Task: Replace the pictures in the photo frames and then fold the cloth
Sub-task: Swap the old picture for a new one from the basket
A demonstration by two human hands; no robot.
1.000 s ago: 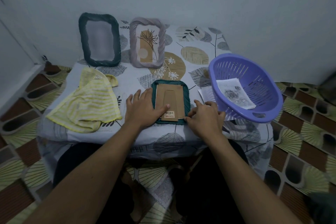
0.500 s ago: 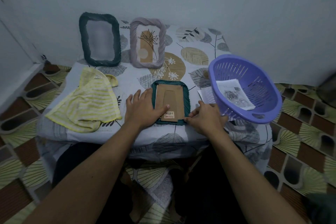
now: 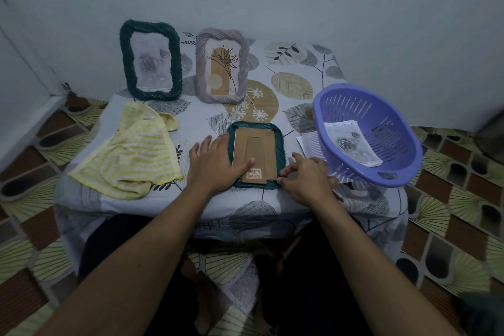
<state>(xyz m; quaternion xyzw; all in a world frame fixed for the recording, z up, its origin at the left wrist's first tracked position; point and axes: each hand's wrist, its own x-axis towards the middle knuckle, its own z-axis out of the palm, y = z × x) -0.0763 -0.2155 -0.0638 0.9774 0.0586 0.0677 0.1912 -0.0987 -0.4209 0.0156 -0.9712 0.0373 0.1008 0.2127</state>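
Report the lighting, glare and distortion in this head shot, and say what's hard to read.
Head view: dim, flat, bluish light, shadows soft; the wide-angle lens bows the floor tiles toward the edges; no strong glare, but the picture in the dark green frame looks washed out and faint; print on the barcode label of the face-down frame is too small to read.

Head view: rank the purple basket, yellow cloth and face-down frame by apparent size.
Largest: purple basket and yellow cloth, about equal, so left unranked.
Smallest: face-down frame, clearly.
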